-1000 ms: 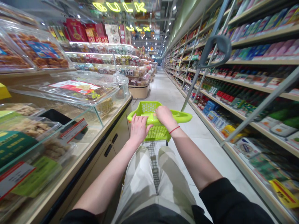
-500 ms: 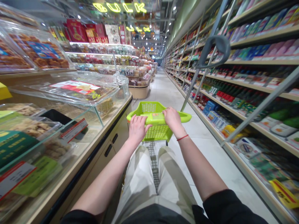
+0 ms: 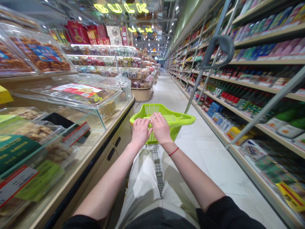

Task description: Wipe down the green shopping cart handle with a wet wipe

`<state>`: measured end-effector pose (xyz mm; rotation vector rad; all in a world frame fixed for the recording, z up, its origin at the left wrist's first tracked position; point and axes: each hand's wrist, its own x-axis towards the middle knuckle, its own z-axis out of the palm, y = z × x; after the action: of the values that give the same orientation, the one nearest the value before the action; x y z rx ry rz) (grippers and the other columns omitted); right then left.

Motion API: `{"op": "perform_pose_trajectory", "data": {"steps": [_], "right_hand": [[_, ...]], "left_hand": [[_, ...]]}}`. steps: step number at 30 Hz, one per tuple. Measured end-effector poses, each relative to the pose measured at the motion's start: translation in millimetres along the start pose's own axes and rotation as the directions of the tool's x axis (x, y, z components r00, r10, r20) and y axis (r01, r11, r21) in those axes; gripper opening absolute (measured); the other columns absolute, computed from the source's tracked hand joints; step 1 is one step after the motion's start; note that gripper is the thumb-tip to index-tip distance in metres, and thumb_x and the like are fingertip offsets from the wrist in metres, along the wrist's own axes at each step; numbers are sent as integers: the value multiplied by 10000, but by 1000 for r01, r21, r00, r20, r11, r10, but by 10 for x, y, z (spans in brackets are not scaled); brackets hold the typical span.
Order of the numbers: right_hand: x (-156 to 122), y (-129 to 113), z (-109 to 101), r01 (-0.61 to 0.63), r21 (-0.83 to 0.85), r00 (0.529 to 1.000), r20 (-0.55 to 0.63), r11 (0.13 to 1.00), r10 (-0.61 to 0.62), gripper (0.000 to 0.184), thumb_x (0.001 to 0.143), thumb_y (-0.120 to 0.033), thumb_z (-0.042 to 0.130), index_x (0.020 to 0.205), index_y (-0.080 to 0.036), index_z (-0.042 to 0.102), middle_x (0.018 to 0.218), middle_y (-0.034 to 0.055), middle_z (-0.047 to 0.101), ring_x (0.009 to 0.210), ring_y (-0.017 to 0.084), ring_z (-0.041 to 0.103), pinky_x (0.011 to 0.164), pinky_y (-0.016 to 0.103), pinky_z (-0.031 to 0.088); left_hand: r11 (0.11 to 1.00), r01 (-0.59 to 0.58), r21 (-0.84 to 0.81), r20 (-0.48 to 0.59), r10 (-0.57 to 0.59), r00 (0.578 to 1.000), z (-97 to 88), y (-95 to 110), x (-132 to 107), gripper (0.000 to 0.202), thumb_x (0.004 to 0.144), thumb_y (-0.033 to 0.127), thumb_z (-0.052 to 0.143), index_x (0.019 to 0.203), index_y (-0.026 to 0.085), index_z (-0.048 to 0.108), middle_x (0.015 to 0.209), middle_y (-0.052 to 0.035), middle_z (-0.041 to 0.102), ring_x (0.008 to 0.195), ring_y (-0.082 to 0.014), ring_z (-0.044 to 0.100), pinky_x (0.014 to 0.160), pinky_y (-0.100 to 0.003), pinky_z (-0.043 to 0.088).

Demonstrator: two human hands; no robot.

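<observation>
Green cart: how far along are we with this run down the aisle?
Done: the green cart stands in the aisle between the glass bulk counter and the shelves. In hand: the left hand grips its handle; the right hand lies beside it, fingers stretched over the handle. Left: no goods show in the visible part of the basket, and much aisle lies ahead.

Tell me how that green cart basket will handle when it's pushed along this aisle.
The green basket looks empty through its mesh, so it probably pushes lightly. On the smooth tiled floor it should roll easily. Its plastic rim, under the left hand and right hand, looks stiff enough not to flex much.
</observation>
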<state>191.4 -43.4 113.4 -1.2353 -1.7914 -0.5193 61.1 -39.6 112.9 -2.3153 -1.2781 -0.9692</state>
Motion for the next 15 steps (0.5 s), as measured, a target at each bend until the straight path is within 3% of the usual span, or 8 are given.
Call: {"op": "perform_pose_trajectory", "data": {"steps": [4, 9, 12, 15], "right_hand": [[-130, 418, -149, -33, -25, 996, -83, 999, 31, 313, 992, -220, 450, 1178, -147, 691, 1320, 150, 631, 1292, 245, 519, 1099, 438, 419], [-211, 835, -294, -222, -26, 948, -241, 975, 209, 344, 1008, -273, 412, 1133, -151, 708, 1256, 166, 650, 1211, 253, 570, 1066, 479, 446], [-212, 735, -228, -240, 12, 937, -257, 971, 235, 370, 1013, -276, 383, 1158, -140, 695, 1267, 180, 637, 1258, 261, 526, 1087, 509, 427], [-193, 413, -77, -134, 42, 976, -167, 990, 139, 374, 1006, -245, 381, 1229, -134, 660, 1317, 179, 615, 1344, 264, 448, 1136, 538, 377]], "left_hand": [[1000, -11, -27, -8, 10, 1000, 31, -26, 3, 365, 912, 261, 563, 1270, 188, 558, 1175, -103, 669, 1155, -284, 557, 1120, -465, 320], [999, -16, -39, -2, 16, 1000, 32, -12, 7, 391, 914, 297, 572, 1287, 181, 552, 1185, -107, 664, 1156, -284, 556, 1135, -475, 311], [999, -35, -15, -13, 34, 999, 24, 4, -8, 439, 908, 319, 579, 1313, 159, 534, 1199, -120, 653, 1166, -291, 548, 1150, -482, 293], [998, -61, 21, -12, 61, 998, 7, 7, -34, 475, 906, 325, 570, 1337, 134, 515, 1236, -132, 637, 1193, -297, 537, 1156, -474, 283]]}}
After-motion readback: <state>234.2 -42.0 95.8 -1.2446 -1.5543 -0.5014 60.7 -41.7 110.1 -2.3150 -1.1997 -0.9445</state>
